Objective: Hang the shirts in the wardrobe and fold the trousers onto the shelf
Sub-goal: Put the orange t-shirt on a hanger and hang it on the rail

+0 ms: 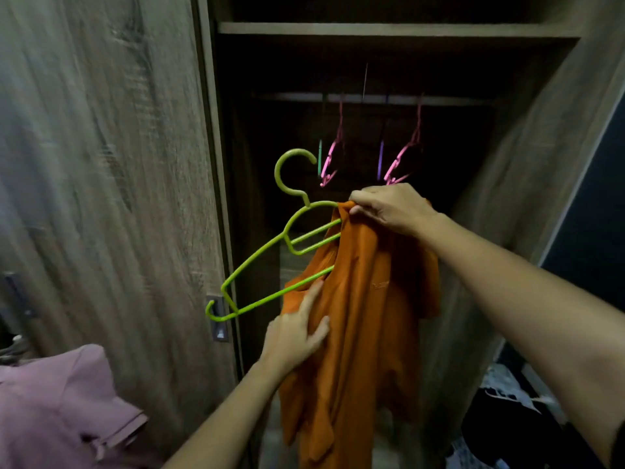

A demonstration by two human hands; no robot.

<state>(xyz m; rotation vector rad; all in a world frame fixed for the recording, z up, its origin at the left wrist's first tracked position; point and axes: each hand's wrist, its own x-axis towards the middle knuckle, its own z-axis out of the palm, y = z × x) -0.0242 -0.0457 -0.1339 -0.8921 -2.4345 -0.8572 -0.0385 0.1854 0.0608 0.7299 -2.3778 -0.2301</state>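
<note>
An orange shirt [365, 316] hangs in front of the open wardrobe, half on a green plastic hanger [267, 252]. The hanger's right arm is inside the shirt; its left arm and hook stick out to the left. My right hand [389, 206] pinches the shirt's collar and the hanger's top together. My left hand [297, 333] lies on the shirt's left front with straight fingers, close to the hanger's lower bar. The rail [372, 98] crosses the dark wardrobe interior above.
Two pink hangers [333, 157] [404, 154] hang empty on the rail. A shelf [389, 28] runs above it. The closed wardrobe door [101, 164] is at left. A pink garment [64, 407] lies at lower left, dark clothes [507, 424] at lower right.
</note>
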